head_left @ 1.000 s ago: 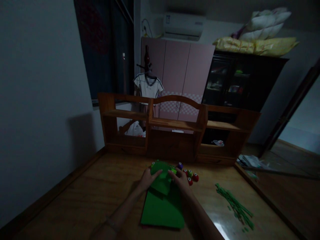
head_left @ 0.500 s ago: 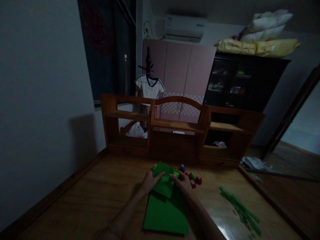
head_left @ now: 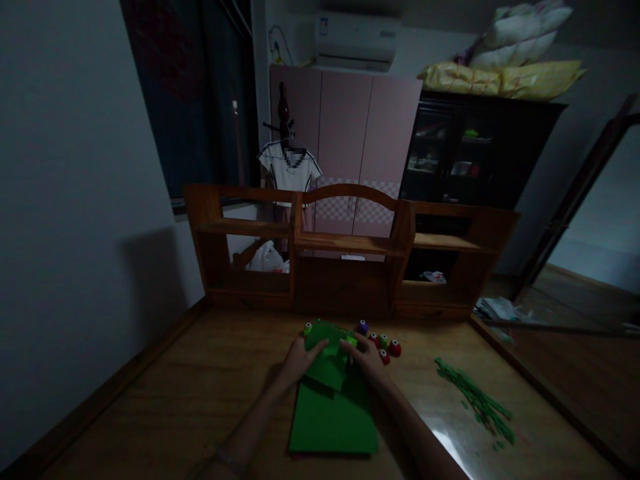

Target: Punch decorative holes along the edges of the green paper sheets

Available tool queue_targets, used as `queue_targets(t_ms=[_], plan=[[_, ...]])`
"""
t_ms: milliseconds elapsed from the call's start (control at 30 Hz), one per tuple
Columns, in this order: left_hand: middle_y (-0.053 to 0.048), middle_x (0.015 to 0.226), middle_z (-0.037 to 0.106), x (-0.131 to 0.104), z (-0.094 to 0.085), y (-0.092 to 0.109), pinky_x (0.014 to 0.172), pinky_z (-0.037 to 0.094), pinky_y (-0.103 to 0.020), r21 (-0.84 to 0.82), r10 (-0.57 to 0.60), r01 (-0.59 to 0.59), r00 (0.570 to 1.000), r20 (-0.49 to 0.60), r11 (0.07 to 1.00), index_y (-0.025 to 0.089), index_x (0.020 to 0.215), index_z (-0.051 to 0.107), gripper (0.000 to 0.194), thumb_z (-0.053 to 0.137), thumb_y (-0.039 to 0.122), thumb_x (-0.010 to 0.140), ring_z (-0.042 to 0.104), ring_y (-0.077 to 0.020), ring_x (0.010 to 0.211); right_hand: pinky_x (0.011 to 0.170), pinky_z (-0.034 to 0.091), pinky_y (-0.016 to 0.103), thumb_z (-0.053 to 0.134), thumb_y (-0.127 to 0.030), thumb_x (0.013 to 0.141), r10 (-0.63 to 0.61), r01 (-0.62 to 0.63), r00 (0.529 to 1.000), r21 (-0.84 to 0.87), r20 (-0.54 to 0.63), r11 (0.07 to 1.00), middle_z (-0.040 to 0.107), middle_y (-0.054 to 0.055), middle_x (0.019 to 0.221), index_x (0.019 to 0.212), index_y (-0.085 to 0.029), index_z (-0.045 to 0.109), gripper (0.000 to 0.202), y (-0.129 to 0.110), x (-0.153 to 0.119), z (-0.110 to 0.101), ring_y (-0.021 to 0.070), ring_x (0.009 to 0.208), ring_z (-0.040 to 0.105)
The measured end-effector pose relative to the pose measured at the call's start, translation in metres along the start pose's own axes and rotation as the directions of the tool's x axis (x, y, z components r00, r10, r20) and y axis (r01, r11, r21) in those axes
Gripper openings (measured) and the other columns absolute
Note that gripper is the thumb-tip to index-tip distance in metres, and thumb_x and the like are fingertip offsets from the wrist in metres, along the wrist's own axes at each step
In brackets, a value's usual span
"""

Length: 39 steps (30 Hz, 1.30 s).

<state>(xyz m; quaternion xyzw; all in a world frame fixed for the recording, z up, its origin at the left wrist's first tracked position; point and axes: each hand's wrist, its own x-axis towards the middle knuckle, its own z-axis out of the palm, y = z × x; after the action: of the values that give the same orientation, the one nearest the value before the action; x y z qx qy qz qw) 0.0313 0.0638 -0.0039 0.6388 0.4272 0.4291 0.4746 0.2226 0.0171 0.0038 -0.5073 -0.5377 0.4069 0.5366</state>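
Observation:
A green sheet [head_left: 327, 367], paper or thin foam, is held up at a tilt between both hands. My left hand [head_left: 299, 360] grips its left edge, with the thumb lying over the face. On its right side my right hand [head_left: 369, 359] is closed, thumb near a small bright green piece [head_left: 352, 341] at the upper right; its exact shape is too dark to make out. Underneath, a larger green sheet or stack [head_left: 333, 423] lies flat on the table. A light-green eye-topped piece [head_left: 308, 328] shows beyond my left fingers.
Just right of my right hand sit several small eye-topped pieces, including a purple one [head_left: 363, 327] and a red one [head_left: 395, 347]. A bundle of thin green strips [head_left: 475, 400] lies farther right on the wooden table [head_left: 210, 387]. A wooden shelf unit [head_left: 345, 287] borders the back.
The view has shifted slightly. My right thumb has moved a little up the sheet toward the bright green piece. Both hands stay on the sheet.

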Motion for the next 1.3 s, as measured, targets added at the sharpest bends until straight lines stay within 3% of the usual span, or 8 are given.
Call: queue_targets(t_ms=[167, 300, 467, 667, 1067, 1300], plan=[[-0.011, 0.081, 0.071, 0.000, 0.000, -0.001, 0.065, 0.052, -0.030, -0.008, 0.011, -0.011, 1.000, 0.011, 1.000, 0.011, 0.085, 0.068, 0.042, 0.064, 0.050, 0.071, 0.067, -0.0235, 0.074, 0.050, 0.040, 0.023, 0.064, -0.054, 0.072, -0.005, 0.005, 0.999, 0.001, 0.047, 1.000, 0.062, 0.003, 0.070, 0.089, -0.017, 0.062, 0.041, 0.006, 0.003, -0.002, 0.0141, 0.056, 0.055], [-0.011, 0.087, 0.071, 0.001, 0.000, -0.001, 0.068, 0.052, -0.030, -0.023, 0.018, -0.019, 1.000, -0.021, 1.000, 0.011, 0.091, 0.066, 0.043, 0.066, 0.048, 0.069, 0.067, -0.0234, 0.077, 0.047, 0.038, 0.023, 0.063, -0.054, 0.073, 0.000, 0.001, 0.999, -0.036, 0.039, 0.999, 0.058, 0.001, 0.062, 0.085, -0.016, 0.061, 0.040, 0.010, 0.006, -0.003, 0.0124, 0.050, 0.051], [-0.012, 0.085, 0.071, 0.000, 0.000, 0.003, 0.068, 0.052, -0.030, -0.040, -0.004, 0.004, 1.000, 0.017, 0.999, 0.011, 0.089, 0.067, 0.044, 0.067, 0.049, 0.068, 0.067, -0.0245, 0.079, 0.046, 0.036, 0.022, 0.062, -0.054, 0.074, -0.018, 0.019, 1.000, -0.043, 0.013, 0.999, 0.056, 0.000, 0.059, 0.083, -0.016, 0.060, 0.040, 0.011, 0.006, -0.004, 0.0122, 0.050, 0.051], [-0.011, 0.079, 0.071, -0.003, -0.001, 0.006, 0.067, 0.052, -0.031, -0.059, -0.019, 0.024, 0.997, 0.070, 0.998, 0.010, 0.088, 0.068, 0.043, 0.064, 0.049, 0.070, 0.067, -0.0239, 0.073, 0.047, 0.036, 0.022, 0.063, -0.054, 0.072, -0.020, 0.021, 0.999, -0.003, 0.025, 1.000, 0.057, 0.001, 0.064, 0.083, -0.015, 0.059, 0.040, 0.006, 0.004, -0.003, 0.0121, 0.052, 0.051], [-0.010, 0.080, 0.071, 0.000, -0.001, 0.003, 0.068, 0.052, -0.031, -0.015, 0.009, -0.009, 1.000, 0.016, 1.000, 0.011, 0.086, 0.068, 0.042, 0.066, 0.049, 0.068, 0.067, -0.0242, 0.077, 0.049, 0.039, 0.023, 0.064, -0.056, 0.070, 0.004, -0.004, 1.000, -0.005, 0.009, 1.000, 0.059, 0.001, 0.064, 0.087, -0.015, 0.061, 0.045, -0.006, -0.003, -0.002, 0.0138, 0.054, 0.054], [-0.010, 0.074, 0.071, -0.002, 0.000, 0.005, 0.066, 0.052, -0.031, -0.010, -0.055, 0.055, 0.998, 0.031, 0.998, 0.011, 0.081, 0.067, 0.043, 0.067, 0.051, 0.065, 0.066, -0.0249, 0.076, 0.053, 0.043, 0.025, 0.065, -0.060, 0.065, 0.007, -0.006, 1.000, 0.010, -0.020, 1.000, 0.063, 0.004, 0.069, 0.083, -0.016, 0.064, 0.047, -0.014, -0.004, 0.000, 0.0185, 0.064, 0.059]])
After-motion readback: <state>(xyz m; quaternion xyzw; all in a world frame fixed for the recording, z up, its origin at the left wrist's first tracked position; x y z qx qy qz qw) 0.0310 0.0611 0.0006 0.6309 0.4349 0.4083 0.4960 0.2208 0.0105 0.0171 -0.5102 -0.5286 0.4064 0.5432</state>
